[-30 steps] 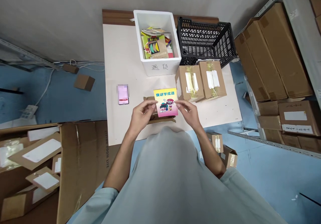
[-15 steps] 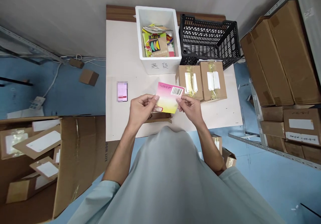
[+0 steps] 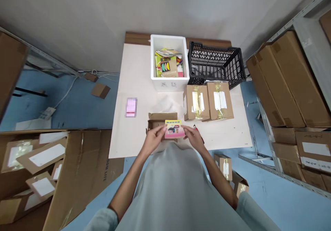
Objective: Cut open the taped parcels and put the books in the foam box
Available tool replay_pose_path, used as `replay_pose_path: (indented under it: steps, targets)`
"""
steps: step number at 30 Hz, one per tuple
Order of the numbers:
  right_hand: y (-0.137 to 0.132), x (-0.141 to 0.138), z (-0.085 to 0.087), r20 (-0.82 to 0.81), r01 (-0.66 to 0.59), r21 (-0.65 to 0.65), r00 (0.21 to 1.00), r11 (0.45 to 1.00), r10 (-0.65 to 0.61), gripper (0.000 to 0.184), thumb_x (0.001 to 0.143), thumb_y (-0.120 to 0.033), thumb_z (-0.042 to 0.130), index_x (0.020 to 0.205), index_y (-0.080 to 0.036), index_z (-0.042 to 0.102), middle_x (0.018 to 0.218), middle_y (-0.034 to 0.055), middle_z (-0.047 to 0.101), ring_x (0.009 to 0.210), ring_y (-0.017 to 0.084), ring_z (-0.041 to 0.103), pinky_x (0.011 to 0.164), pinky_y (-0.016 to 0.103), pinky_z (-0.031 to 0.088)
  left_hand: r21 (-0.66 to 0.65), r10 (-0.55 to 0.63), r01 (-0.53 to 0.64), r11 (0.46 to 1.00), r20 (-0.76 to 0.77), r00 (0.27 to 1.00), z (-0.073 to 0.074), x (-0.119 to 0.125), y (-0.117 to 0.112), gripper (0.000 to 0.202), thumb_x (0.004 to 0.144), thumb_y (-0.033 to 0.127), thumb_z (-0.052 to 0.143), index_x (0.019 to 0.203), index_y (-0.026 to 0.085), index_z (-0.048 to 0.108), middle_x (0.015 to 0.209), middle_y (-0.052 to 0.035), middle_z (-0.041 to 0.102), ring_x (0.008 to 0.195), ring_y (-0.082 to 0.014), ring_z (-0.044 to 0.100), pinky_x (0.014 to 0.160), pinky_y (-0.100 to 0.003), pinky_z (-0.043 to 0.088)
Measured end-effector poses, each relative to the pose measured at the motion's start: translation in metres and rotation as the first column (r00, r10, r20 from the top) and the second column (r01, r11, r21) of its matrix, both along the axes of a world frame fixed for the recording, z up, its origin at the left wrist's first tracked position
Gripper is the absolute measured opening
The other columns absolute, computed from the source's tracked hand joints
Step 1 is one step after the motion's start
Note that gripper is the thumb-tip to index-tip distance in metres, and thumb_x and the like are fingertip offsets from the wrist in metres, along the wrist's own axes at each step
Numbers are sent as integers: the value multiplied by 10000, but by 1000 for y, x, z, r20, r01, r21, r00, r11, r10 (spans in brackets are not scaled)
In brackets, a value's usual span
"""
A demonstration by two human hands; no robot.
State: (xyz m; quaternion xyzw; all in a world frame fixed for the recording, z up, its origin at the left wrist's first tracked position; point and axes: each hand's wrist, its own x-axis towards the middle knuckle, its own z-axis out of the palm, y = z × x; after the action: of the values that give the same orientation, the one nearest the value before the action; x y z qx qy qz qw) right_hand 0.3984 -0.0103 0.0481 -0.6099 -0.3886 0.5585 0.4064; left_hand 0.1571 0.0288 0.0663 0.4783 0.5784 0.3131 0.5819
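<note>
A small pink and yellow booklet (image 3: 174,130) with cartoon figures on its cover is held between my two hands. My left hand (image 3: 154,137) pinches its left edge, thumb on top. On the right edge my right hand (image 3: 193,136) grips it the same way. Behind and partly under the booklet lies an opened cardboard box (image 3: 157,123) with its flap up. A dark and red tool, perhaps a cutter (image 3: 196,128), lies beside my right hand, partly covered by it. Clear plastic wrap (image 3: 165,104) rests on the table beyond the box.
A white foam box (image 3: 169,85) of books and a black plastic crate (image 3: 216,60) stand at the table's back. Two taped cartons (image 3: 197,101) sit in front of the crate. A phone (image 3: 131,107) lies at left. A large carton (image 3: 85,162) of parcels stands left, shelves of boxes right.
The booklet has been turned from its barcode side to its picture cover, and my hands have lowered toward me. My head view has shifted, showing more of the opened box.
</note>
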Motion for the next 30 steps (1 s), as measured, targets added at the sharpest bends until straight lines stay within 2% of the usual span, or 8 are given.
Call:
replay_pose_path:
  steps: [5, 8, 12, 15, 19, 23, 27, 30]
  targets:
    - [-19, -15, -26, -71, -40, -89, 997, 995, 34, 607, 827, -682, 893, 1298, -301, 859, 1206, 69, 868, 657, 218, 755, 633, 458, 741, -156, 32, -3, 988, 182, 983, -24, -2, -23, 807, 781, 700, 937, 1425, 253, 748, 1244, -139, 861, 888, -288, 852, 664, -443, 742]
    - [13, -18, -18, -75, -23, -19, 997, 1000, 21, 635, 807, -669, 911, 1303, -277, 856, 1296, 120, 847, 834, 282, 833, 702, 479, 766, -86, -6, 22, 996, 189, 982, -15, 0, 4, 776, 806, 683, 923, 1419, 233, 769, 1302, -156, 855, 965, -319, 860, 780, -512, 765]
    - [105, -14, 35, -60, -9, 204, 998, 979, 22, 734, 847, -714, 884, 1408, -244, 816, 1490, 172, 781, 1201, 351, 820, 931, 495, 754, 222, -24, 3, 975, 91, 996, 37, 5, 94, 746, 905, 643, 860, 1479, 178, 751, 1502, -194, 775, 1250, -373, 814, 999, -539, 735]
    - [173, -9, 81, -53, 33, 411, 999, 911, -13, 828, 899, -753, 854, 1572, -290, 716, 1717, 149, 627, 1432, 358, 720, 1135, 532, 680, 496, 39, -60, 866, 53, 998, 93, 7, 160, 719, 941, 614, 871, 1512, 200, 730, 1625, -186, 690, 1556, -393, 630, 1244, -546, 602]
    - [215, -3, 88, 7, 15, 483, 1000, 876, -21, 816, 905, -757, 860, 1559, -289, 716, 1700, 144, 645, 1505, 339, 669, 1253, 530, 590, 669, 78, -106, 735, 72, 994, 125, 3, 194, 643, 1013, 559, 838, 1560, 259, 683, 1719, -136, 588, 1675, -383, 482, 1333, -573, 493]
    - [199, 0, 28, 136, -62, 313, 990, 948, 19, 685, 907, -672, 878, 1422, -230, 783, 1538, 172, 763, 1333, 327, 773, 1192, 510, 625, 601, 84, -50, 797, -29, 996, 68, -14, 183, 509, 1030, 483, 788, 1484, 256, 738, 1662, -137, 633, 1600, -352, 569, 1303, -560, 524]
    - [176, 0, -29, 318, -140, 29, 940, 990, 123, 555, 959, -502, 849, 1409, -185, 780, 1459, 187, 803, 1202, 308, 827, 1144, 511, 644, 281, 20, 63, 958, -284, 959, -18, -40, 168, 492, 1013, 384, 729, 1464, 188, 751, 1592, -179, 699, 1481, -347, 674, 1222, -519, 592]
    - [182, -4, -52, 424, -213, -121, 872, 970, 245, 527, 1022, -409, 787, 1496, -184, 734, 1511, 181, 778, 1195, 286, 833, 1150, 482, 634, 47, -145, 189, 981, -468, 872, -62, -52, 173, 573, 1011, 400, 722, 1536, 169, 711, 1598, -180, 709, 1409, -359, 725, 1179, -474, 603]
